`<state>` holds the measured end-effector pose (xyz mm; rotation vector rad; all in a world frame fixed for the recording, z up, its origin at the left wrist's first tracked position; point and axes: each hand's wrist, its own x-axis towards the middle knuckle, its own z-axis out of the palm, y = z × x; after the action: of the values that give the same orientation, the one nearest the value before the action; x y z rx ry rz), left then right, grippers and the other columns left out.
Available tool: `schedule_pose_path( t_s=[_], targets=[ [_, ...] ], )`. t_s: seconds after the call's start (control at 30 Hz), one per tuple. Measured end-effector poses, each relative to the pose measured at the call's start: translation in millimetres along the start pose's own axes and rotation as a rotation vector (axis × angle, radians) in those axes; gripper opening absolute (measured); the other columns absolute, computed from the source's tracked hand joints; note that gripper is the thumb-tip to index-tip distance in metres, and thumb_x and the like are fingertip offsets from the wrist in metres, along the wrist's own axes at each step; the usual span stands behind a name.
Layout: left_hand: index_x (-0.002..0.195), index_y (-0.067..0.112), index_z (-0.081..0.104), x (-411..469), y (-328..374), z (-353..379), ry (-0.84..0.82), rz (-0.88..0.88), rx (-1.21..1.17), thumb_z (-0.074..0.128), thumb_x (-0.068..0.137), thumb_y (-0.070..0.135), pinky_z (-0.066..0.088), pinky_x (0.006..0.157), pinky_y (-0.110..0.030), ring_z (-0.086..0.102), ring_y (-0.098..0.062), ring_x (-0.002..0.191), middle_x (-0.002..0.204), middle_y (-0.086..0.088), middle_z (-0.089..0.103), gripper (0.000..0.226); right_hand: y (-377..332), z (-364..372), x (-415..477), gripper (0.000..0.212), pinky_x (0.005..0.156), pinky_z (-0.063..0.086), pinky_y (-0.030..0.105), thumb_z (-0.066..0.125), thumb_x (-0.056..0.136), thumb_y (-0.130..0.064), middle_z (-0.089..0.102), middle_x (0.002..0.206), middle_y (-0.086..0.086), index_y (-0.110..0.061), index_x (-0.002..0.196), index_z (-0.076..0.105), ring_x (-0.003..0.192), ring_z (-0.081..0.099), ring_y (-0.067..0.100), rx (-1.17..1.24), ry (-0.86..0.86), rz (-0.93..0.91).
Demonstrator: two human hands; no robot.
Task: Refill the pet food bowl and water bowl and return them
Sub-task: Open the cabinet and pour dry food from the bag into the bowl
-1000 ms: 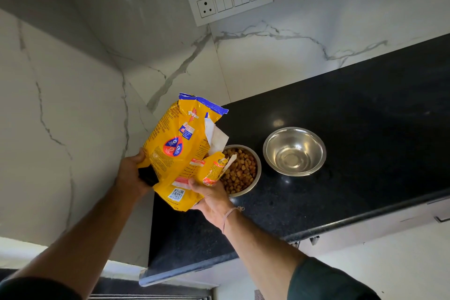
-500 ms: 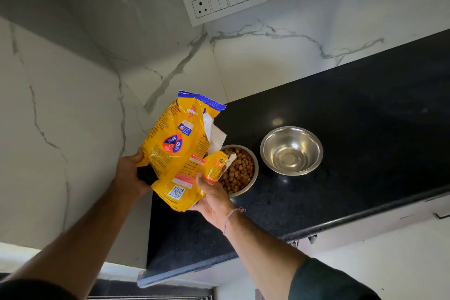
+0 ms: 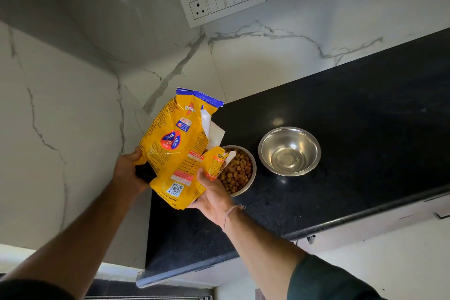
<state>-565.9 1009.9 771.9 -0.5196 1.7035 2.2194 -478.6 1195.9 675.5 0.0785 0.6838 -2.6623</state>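
Between the two hands, a yellow pet food bag (image 3: 181, 146) is held tilted above the black countertop (image 3: 353, 134). The left hand (image 3: 127, 173) grips the bag's lower left edge; the right hand (image 3: 214, 198) cups its bottom corner, thumb on the folded flap. Just beyond the right hand sits the steel food bowl (image 3: 239, 173), full of brown kibble. Further right of it, close but apart, stands the second steel bowl (image 3: 289, 151), its bottom shiny.

Black countertop (image 3: 353, 109) carries kibble bowl (image 3: 252, 179) beside steel bowl (image 3: 289, 151).
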Motion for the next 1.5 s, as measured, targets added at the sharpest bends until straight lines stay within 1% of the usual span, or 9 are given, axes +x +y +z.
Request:
schedule_pose_path(
  t_s=[0.13,0.3,0.5,0.67,0.8,1.03,1.17,1.3,1.5],
  targets=[
    [0.127,0.022,0.067,-1,3,4,0.024,0.016,0.016,0.037,0.107,0.045,0.058,0.078,-0.051,0.073,-0.034,0.095,0.103,-0.010,0.078,0.044,-4,1,0,0.061,0.111,0.028,0.078,0.064,0.094,-0.035,0.057,0.148,0.014,-0.025,0.152,0.046,0.139,0.051,0.041,0.008,-0.023,0.014],
    [0.124,0.022,0.069,-3,7,8,0.045,0.018,0.032,0.036,0.107,0.046,0.053,0.087,-0.054,0.071,-0.035,0.098,0.114,-0.012,0.074,0.045,-6,0,0,0.047,0.109,0.030,0.079,0.055,0.104,-0.033,0.061,0.145,0.012,-0.026,0.150,0.047,0.136,0.053,0.040,0.019,0.028,0.003],
    [0.090,0.026,0.086,0,10,4,0.053,0.031,0.039,0.036,0.106,0.045,0.053,0.083,-0.051,0.078,-0.032,0.084,0.102,-0.010,0.079,0.056,-7,5,0,0.056,0.110,0.029,0.078,0.060,0.098,-0.038,0.059,0.147,0.011,-0.028,0.151,0.046,0.138,0.052,0.040,0.007,-0.004,0.006],
    [0.091,0.027,0.085,3,11,1,0.046,0.040,0.051,0.036,0.106,0.046,0.058,0.077,-0.049,0.078,-0.031,0.088,0.103,-0.009,0.080,0.055,-4,3,2,0.047,0.108,0.030,0.079,0.057,0.102,-0.035,0.061,0.145,0.011,-0.029,0.148,0.049,0.136,0.054,0.040,0.015,0.028,0.001],
    [0.095,0.027,0.085,5,11,-1,0.044,0.049,0.042,0.035,0.106,0.044,0.058,0.077,-0.048,0.078,-0.031,0.090,0.105,-0.009,0.079,0.054,-4,4,2,0.054,0.108,0.031,0.079,0.062,0.098,-0.036,0.061,0.144,0.011,-0.028,0.149,0.048,0.136,0.054,0.039,0.025,0.019,0.009],
    [0.096,0.026,0.085,9,8,-6,0.061,0.046,0.042,0.038,0.105,0.047,0.059,0.077,-0.049,0.078,-0.033,0.091,0.106,-0.010,0.079,0.052,1,6,1,0.062,0.103,0.038,0.077,0.076,0.085,-0.014,0.066,0.138,0.013,-0.020,0.142,0.055,0.130,0.060,0.038,-0.045,-0.002,-0.043],
    [0.095,0.026,0.085,11,7,-7,0.076,0.041,0.025,0.040,0.104,0.047,0.062,0.070,-0.048,0.078,-0.033,0.090,0.105,-0.010,0.079,0.051,4,6,3,0.050,0.104,0.038,0.077,0.074,0.088,-0.013,0.067,0.137,0.014,-0.022,0.136,0.060,0.130,0.060,0.039,-0.037,0.049,-0.045],
    [0.094,0.026,0.085,13,6,-10,0.081,0.044,0.030,0.039,0.104,0.047,0.060,0.075,-0.049,0.078,-0.033,0.091,0.105,-0.010,0.079,0.052,5,5,5,0.041,0.104,0.037,0.079,0.070,0.094,-0.011,0.067,0.136,0.014,-0.024,0.132,0.062,0.129,0.060,0.040,-0.025,0.055,-0.032],
    [0.090,0.026,0.085,14,4,-9,0.077,0.038,0.039,0.041,0.104,0.047,0.058,0.080,-0.051,0.078,-0.032,0.087,0.100,-0.009,0.080,0.051,3,4,4,0.062,0.103,0.037,0.079,0.077,0.084,-0.018,0.066,0.138,0.014,-0.020,0.143,0.055,0.130,0.059,0.040,-0.033,0.035,-0.023]
  ],
)
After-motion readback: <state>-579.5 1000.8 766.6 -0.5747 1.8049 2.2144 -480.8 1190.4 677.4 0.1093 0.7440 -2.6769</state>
